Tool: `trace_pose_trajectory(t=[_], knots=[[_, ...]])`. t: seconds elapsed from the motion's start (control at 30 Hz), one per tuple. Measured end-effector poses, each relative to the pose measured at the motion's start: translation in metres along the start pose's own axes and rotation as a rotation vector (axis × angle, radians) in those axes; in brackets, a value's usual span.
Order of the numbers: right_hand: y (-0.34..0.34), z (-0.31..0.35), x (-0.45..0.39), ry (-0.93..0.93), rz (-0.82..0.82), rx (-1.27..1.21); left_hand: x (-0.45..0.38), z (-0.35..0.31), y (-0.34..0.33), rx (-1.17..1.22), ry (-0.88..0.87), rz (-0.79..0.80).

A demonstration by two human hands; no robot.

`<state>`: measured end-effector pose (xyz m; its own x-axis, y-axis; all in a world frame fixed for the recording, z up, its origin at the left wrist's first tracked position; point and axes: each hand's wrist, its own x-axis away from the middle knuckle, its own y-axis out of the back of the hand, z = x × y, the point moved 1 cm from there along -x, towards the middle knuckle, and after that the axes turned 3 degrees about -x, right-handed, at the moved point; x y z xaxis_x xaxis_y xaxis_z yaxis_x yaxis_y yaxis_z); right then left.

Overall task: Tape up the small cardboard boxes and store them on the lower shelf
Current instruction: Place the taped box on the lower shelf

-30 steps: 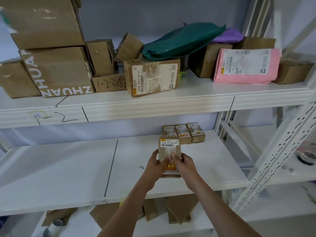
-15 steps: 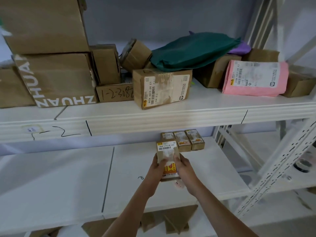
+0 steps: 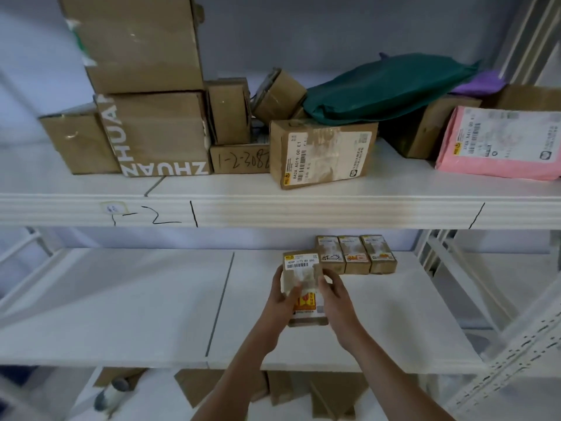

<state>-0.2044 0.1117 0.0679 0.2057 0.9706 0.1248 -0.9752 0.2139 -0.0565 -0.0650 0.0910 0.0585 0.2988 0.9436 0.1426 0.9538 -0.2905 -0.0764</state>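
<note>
The small box has moved farther onto the lower shelf, nearer three boxes at the back. The left hand and right hand grip its sides.

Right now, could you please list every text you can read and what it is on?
"ZHUAN", upside down: large box.
"1-2-308": flat box.
"842A A019 00 E1": labelled box.
"1-2": upper shelf edge.
"408P 1775 80 000": held small box.
Pink mailer and three stored boxes: blurred.
</note>
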Motion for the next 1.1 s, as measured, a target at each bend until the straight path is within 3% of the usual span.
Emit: trace_pose_trajectory(t=[0.3,0.57,0.77,1.1], knots=[[0.014,0.005,0.010,0.035,0.314,0.114,0.028,-0.009,-0.016,-0.082,-0.129,-0.197],[0.012,-0.008,0.026,0.075,0.355,0.121,0.071,0.003,-0.034,-0.085,-0.109,-0.571],[-0.026,-0.012,0.052,0.085,0.487,0.150,0.113,0.007,-0.025,-0.043,-0.076,-0.690],[-0.122,-0.020,0.085,0.108,0.627,0.146,0.157,0.007,0.054,0.012,-0.103,-0.803]])
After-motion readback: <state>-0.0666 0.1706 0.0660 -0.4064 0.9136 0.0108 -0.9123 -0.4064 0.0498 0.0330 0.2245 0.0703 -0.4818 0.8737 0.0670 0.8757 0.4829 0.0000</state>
